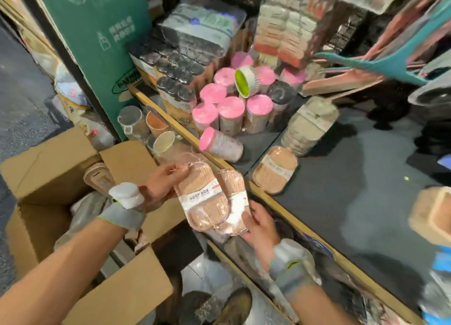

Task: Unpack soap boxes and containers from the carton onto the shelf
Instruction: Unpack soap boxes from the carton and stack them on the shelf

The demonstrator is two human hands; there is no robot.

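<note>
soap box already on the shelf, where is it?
Head view, centre: the soap box lies on the dark shelf at its front edge, right of the tipped pink-lidded container and in front of a wrapped bundle.

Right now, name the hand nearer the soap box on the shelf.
Right. The right hand, under the held packs, is just short of the soap box on the shelf; the left hand grips them farther left, by the carton.

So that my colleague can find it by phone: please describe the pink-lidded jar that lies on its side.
Look at the dark shelf with the wooden front edge. Near that edge, before the group of upright pink-lidded jars, lies the fallen jar. It is the only pink-lidded jar on its side, lid pointing toward the carton.
</note>
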